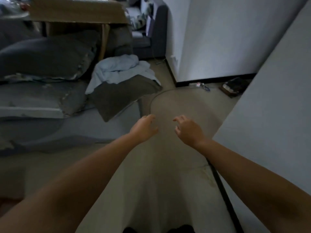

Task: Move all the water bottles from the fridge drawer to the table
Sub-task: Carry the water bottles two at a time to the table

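Observation:
Both my arms stretch forward over a pale floor in a dim room. My left hand [144, 128] is empty, its fingers loosely spread. My right hand [189, 130] is empty too, fingers apart and slightly curled. No water bottle and no fridge drawer is in view. A wooden table [75, 14] stands at the far left, partly behind a grey sofa.
A grey sofa [42, 91] with cushions and a light blue cloth [121, 68] fills the left side. White walls [218, 39] stand ahead and close on the right. A cable [220, 185] runs along the floor. A power strip [196, 84] and a dark box [234, 88] lie by the wall.

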